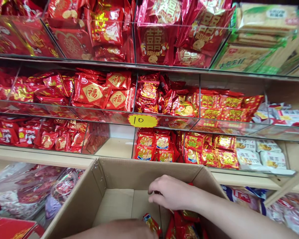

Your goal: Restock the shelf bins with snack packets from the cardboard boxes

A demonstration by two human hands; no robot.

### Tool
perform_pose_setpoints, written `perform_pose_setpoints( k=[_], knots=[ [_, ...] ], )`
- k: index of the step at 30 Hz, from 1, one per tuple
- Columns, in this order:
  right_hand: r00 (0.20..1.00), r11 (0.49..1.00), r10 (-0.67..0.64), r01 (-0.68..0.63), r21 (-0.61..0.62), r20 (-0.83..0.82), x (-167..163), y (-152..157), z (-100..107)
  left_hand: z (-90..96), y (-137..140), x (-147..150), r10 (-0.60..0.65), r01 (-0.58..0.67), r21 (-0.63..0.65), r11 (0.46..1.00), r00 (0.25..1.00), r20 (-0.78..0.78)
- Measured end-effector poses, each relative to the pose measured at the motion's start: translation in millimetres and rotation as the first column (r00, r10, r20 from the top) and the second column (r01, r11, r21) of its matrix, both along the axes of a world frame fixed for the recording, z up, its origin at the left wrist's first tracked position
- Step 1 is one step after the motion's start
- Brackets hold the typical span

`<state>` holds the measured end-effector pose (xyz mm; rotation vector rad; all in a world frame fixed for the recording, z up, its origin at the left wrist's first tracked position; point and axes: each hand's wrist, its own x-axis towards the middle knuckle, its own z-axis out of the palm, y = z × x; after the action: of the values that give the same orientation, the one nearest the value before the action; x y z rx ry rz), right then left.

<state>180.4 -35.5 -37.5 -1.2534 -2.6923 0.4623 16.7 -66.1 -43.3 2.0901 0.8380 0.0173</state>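
A brown cardboard box [149,171] stands below the shelves, with several small red snack packets [184,229] in its right part. Over these packets, inside the box, is my right hand [168,192]. Its fingers are bent and point left, with a gap between thumb and fingers and nothing visible in them. My left hand [129,229] is low at the bottom edge, smeared by motion. Just beyond its fingers lies a red and blue packet [151,224]; whether they touch it I cannot tell.
Shelves with clear dividers hold red packets [92,91], green-wrapped crackers [249,53] and white packets [272,159]. A yellow "10" tag [143,120] hangs on the middle shelf edge. Bagged goods [30,186] lie at lower left, near a red box [12,229].
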Motion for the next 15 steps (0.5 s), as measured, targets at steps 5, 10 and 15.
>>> perform_pose_setpoints(
  k=[5,10,15],
  knots=[
    [0.924,0.988,-0.106,0.055,-0.146,-0.366,6.6,2.4,21.9,37.5,34.1,-10.0,0.109,-0.108,0.185,0.977,0.994,0.007],
    [0.715,0.953,-0.258,0.08,-0.291,-0.649,9.8,10.7,25.1,40.5,52.7,-6.8,0.243,-0.267,0.05,0.962,0.928,0.282],
    [0.57,0.932,-0.336,0.089,-0.35,-0.75,10.8,13.2,22.6,37.5,50.4,1.1,0.343,-0.296,-0.176,0.939,0.845,0.41]
  ],
)
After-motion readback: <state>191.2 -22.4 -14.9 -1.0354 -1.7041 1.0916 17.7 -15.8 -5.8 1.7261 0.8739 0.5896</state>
